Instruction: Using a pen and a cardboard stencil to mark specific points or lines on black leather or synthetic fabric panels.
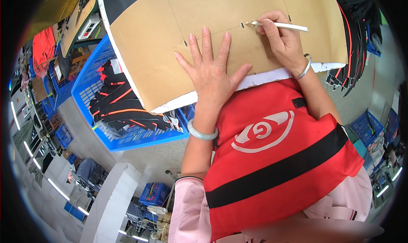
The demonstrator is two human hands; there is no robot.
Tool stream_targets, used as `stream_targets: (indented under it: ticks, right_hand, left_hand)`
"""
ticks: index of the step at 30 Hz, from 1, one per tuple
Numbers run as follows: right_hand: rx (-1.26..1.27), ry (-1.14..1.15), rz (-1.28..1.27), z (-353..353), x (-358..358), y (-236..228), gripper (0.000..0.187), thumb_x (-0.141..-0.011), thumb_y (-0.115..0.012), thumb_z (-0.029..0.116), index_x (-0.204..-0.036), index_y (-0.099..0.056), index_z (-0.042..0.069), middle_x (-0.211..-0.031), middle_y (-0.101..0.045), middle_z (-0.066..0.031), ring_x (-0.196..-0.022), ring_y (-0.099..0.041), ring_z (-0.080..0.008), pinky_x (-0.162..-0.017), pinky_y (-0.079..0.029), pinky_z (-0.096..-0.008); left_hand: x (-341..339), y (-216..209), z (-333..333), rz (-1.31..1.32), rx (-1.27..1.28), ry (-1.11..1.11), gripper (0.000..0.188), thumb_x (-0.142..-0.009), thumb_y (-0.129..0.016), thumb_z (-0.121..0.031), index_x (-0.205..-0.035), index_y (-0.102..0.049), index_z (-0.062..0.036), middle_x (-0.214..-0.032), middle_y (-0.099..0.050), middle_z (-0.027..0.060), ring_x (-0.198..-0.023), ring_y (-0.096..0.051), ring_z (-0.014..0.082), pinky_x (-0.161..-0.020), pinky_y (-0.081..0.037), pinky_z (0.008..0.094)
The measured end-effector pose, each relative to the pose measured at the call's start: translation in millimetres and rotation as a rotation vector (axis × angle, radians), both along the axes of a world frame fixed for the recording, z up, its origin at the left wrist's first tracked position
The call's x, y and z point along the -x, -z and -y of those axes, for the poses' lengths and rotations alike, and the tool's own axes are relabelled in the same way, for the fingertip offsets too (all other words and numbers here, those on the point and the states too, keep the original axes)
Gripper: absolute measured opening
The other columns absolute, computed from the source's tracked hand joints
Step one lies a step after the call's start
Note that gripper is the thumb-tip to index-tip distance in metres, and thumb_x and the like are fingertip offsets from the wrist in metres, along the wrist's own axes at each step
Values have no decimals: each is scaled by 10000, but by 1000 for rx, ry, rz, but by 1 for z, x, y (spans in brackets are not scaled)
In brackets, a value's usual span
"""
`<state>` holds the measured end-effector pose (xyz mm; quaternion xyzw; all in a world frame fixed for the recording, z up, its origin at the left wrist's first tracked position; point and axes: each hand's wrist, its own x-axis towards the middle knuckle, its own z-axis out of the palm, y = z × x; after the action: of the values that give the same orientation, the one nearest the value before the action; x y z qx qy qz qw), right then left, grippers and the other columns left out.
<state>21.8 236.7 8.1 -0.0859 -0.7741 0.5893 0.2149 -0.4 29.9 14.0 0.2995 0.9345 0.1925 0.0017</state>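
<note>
The right hand point(284, 43) has its fingers pinched around a slim white pencil point(294, 27), whose tip points at a short black mark point(242, 25) on a broad brown paper sheet point(142, 51); contact is hard to judge. The left hand point(213, 79) lies flat on the sheet, fingers spread, grasping nothing. Leftward, a blue plastic crate point(127, 144) holds black-and-orange fabric pieces point(119, 100).

Bright, even light covers the brown sheet point(144, 51), with a faint, soft shadow beside the right fingers point(272, 32). Well left of and below the sheet, tube lights point(58, 189) glare amid fisheye-bent edges; far below it, a smeared patch point(314, 230) blurs. Black vignetting surrounds everything.
</note>
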Motion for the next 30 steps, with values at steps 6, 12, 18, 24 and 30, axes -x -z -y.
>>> stream_targets:
  ticks: [6,12,18,24,30]
  right_hand:
    - [-252,-75,53,-2,4,-6,182,-1013,-623,222,-968,-674,54,-825,-687,-54,-664,-609,-231,-630,-480,-347]
    - [-418,-102,-72,-2,6,-9,170,-994,-637,218,-951,-674,59,-845,-691,-63,-682,-607,-285,-647,-486,-378]
    - [-23,-48,63,-11,-3,-2,171,-1050,-573,179,-994,-653,38,-813,-651,-33,-688,-593,-130,-662,-486,-266]
    - [29,212,27,-77,-29,3,216,-1087,-516,200,-1036,-622,18,-823,-624,1,-723,-565,-56,-675,-475,-196]
    - [-38,146,61,-78,-34,2,248,-1077,-534,230,-973,-618,20,-795,-637,-10,-728,-585,-66,-662,-482,-225]
  left_hand:
    - [0,1,0,0,3,0,888,-724,-809,-578,-1508,-505,-292,-1653,-295,133,-1519,-219,450,-1095,-74,795]
    - [0,1,-1,4,8,-5,892,-724,-811,-578,-1512,-498,-299,-1651,-299,127,-1523,-213,446,-1095,-78,796]
    - [0,0,-2,23,24,7,879,-730,-802,-589,-1501,-514,-281,-1663,-267,146,-1528,-184,456,-1095,-66,805]
    - [1,-6,0,41,60,4,867,-748,-795,-585,-1504,-513,-268,-1658,-273,157,-1528,-184,453,-1116,-44,781]
    - [2,-5,0,52,63,18,872,-748,-801,-571,-1510,-507,-265,-1663,-262,159,-1536,-165,444,-1121,-36,775]
